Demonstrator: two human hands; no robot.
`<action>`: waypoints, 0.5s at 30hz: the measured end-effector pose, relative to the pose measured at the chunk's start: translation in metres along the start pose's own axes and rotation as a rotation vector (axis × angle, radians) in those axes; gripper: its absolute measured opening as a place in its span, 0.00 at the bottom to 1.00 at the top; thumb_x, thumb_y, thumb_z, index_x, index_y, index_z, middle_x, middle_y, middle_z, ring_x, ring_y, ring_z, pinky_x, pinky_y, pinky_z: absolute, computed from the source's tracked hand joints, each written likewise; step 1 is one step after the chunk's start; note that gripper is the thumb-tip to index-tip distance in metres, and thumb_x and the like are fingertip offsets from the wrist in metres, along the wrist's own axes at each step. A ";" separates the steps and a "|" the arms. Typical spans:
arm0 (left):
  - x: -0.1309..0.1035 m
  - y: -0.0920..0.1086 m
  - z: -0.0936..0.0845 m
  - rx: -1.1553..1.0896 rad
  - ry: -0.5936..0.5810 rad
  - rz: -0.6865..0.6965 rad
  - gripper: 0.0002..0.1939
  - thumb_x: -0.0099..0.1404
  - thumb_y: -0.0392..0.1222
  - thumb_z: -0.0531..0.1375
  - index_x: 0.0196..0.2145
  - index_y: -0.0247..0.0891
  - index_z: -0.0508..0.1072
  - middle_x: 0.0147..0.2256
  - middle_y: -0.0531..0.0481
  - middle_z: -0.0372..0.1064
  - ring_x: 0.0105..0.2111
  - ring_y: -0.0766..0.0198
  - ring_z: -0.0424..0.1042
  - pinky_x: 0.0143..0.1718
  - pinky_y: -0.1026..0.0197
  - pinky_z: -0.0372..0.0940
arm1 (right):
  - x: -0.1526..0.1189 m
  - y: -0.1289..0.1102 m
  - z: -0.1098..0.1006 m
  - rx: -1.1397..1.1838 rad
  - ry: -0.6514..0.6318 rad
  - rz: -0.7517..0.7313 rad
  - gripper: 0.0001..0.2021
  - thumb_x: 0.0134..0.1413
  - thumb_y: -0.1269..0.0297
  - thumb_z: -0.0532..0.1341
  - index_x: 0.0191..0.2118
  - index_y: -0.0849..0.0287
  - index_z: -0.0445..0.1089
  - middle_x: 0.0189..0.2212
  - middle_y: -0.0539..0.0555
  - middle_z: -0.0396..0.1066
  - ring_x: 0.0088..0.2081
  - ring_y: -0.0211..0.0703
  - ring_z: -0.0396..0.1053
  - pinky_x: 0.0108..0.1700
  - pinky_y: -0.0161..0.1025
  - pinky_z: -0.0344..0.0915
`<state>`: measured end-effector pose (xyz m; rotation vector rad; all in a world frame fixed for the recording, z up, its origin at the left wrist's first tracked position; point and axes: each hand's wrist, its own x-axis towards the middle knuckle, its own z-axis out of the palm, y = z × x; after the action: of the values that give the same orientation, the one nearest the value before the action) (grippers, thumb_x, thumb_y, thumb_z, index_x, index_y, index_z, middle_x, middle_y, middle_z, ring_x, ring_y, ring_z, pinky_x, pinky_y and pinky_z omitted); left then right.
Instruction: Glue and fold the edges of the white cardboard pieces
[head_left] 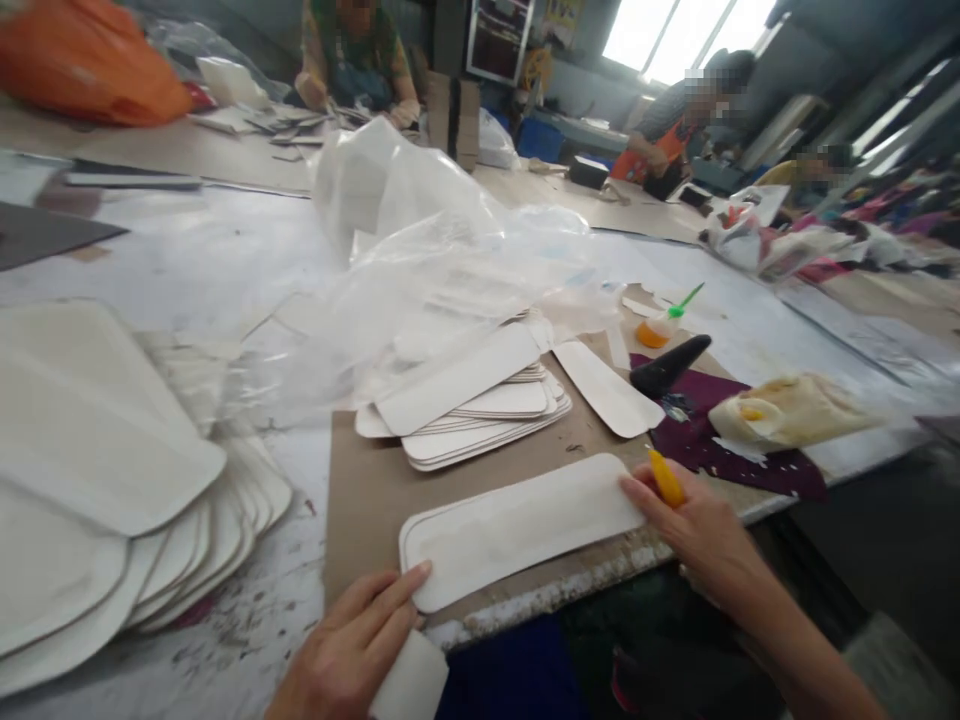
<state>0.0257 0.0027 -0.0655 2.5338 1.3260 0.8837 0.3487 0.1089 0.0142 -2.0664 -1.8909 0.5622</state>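
Observation:
A long white panel with rounded corners lies at the table's front edge, apparently doubled, since a second outline shows at its left end. My left hand grips its lower left corner, fingertips on top. Under that palm another white piece sticks out; what holds it is hidden. My right hand is closed around a yellow tool, with its working end hidden, while its fingertips touch the panel's right end. Behind lies a stack of similar panels, with a single panel to its right.
Larger white panels are fanned out at left. Clear plastic bags cover the middle. To the right are a glue bottle with green tip, a black tool, purple cloth and a wrapped bundle. Several people work beyond.

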 end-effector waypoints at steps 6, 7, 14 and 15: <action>0.005 0.009 -0.016 -0.562 0.060 -0.448 0.06 0.59 0.33 0.55 0.32 0.37 0.71 0.44 0.44 0.70 0.42 0.59 0.68 0.43 0.60 0.66 | -0.003 0.008 0.003 0.303 -0.149 0.338 0.23 0.39 0.39 0.60 0.26 0.57 0.64 0.13 0.45 0.54 0.18 0.36 0.52 0.21 0.35 0.48; 0.005 0.011 -0.018 -0.702 0.123 -0.610 0.04 0.59 0.35 0.56 0.32 0.38 0.72 0.44 0.44 0.71 0.42 0.58 0.69 0.43 0.60 0.65 | -0.005 0.009 0.004 0.368 -0.150 0.380 0.24 0.38 0.39 0.61 0.28 0.57 0.64 0.13 0.44 0.53 0.18 0.35 0.50 0.21 0.34 0.48; 0.017 0.013 -0.026 -1.119 0.430 -1.303 0.20 0.56 0.56 0.60 0.30 0.32 0.71 0.23 0.49 0.67 0.22 0.67 0.64 0.25 0.67 0.60 | -0.018 -0.005 0.005 0.648 -0.082 0.555 0.27 0.28 0.43 0.70 0.29 0.57 0.61 0.15 0.42 0.50 0.17 0.31 0.48 0.18 0.29 0.47; 0.019 0.012 -0.027 -1.146 0.421 -1.277 0.21 0.55 0.56 0.62 0.31 0.32 0.71 0.23 0.51 0.66 0.22 0.68 0.62 0.25 0.68 0.59 | -0.020 -0.008 0.007 0.664 -0.087 0.557 0.27 0.28 0.44 0.70 0.29 0.57 0.61 0.15 0.42 0.50 0.17 0.30 0.48 0.18 0.28 0.47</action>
<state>0.0276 0.0064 -0.0306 0.4667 1.4607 1.2347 0.3371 0.0896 0.0139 -2.0719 -0.9238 1.2229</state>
